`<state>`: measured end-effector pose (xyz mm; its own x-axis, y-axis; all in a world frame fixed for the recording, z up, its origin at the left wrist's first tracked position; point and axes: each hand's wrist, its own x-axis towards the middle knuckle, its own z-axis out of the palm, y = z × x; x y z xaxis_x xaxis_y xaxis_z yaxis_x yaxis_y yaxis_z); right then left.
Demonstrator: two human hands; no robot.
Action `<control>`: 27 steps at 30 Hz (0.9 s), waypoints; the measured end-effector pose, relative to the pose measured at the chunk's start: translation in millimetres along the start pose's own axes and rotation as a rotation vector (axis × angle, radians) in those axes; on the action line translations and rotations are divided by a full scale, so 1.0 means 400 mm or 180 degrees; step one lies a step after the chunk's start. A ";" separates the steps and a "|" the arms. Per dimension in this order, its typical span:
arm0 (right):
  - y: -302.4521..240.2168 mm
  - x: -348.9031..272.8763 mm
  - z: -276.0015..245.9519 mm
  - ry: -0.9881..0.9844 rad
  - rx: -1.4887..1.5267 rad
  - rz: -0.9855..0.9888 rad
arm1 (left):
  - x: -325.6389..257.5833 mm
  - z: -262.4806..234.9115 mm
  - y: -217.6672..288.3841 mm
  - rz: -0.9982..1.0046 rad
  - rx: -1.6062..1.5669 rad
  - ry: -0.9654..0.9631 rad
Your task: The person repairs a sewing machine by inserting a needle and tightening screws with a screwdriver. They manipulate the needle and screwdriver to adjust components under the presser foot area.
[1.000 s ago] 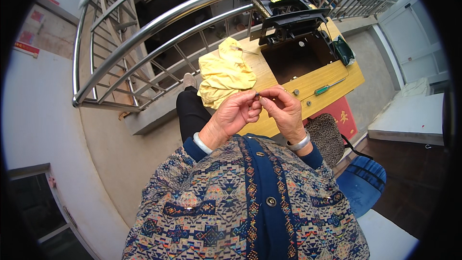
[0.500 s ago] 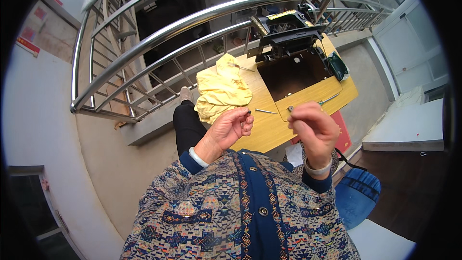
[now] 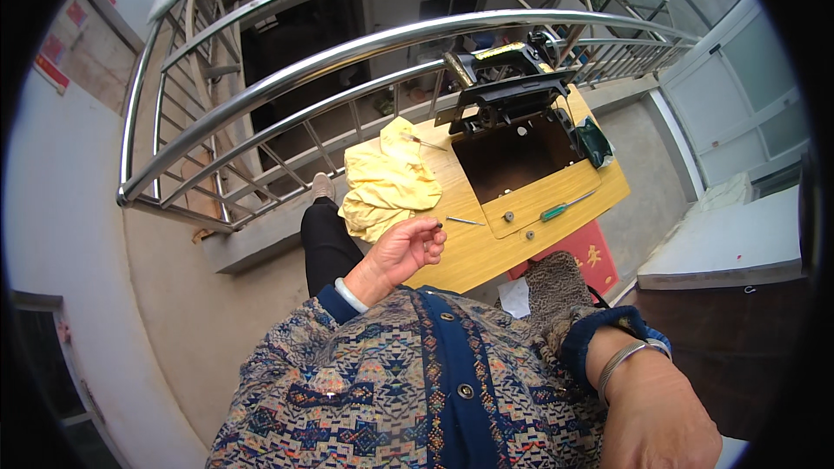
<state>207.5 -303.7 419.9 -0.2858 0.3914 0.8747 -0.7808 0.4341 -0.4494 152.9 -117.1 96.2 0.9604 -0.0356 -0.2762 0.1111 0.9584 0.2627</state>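
Note:
My left hand is closed in a pinch above the near edge of the wooden table, with a small dark piece at its fingertips, too small to name. My right hand is low at the right, beside my body; its back faces up and its fingers are hidden. Tipped back on the table is a black sewing machine, its dark opening uncovered. In front of it lie two small round metal parts, one grey and one nearer me, a green-handled screwdriver and a slim metal pin.
A crumpled yellow cloth covers the table's left end, a thin tool on it. A dark green pouch stands by the opening's right side. Beyond runs a metal railing. A red stool shows under the table's near right side.
My right hand has moved from over the table down to the lower right, uncovering the second round part and the screwdriver handle. My left hand keeps its pinch.

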 end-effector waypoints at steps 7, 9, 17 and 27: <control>0.054 -0.018 -0.052 -0.0406 0.0508 0.0124 | 0.003 -0.014 0.000 0.0028 0.0025 0.0029; 0.070 -0.024 -0.069 -0.0485 0.0543 0.0159 | 0.005 -0.016 -0.001 0.0000 0.0007 0.0053; 0.118 -0.044 -0.069 -0.0156 0.0598 -0.0013 | 0.006 -0.019 0.001 -0.0050 0.0028 0.0101; 0.145 -0.056 -0.099 0.0021 0.0253 -0.0068 | 0.011 -0.030 -0.004 -0.0035 -0.0088 0.0104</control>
<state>190.6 -255.4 367.0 -0.2652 0.3883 0.8826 -0.8283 0.3768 -0.4146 153.9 -115.4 83.5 0.9503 -0.0373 -0.3091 0.1140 0.9656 0.2339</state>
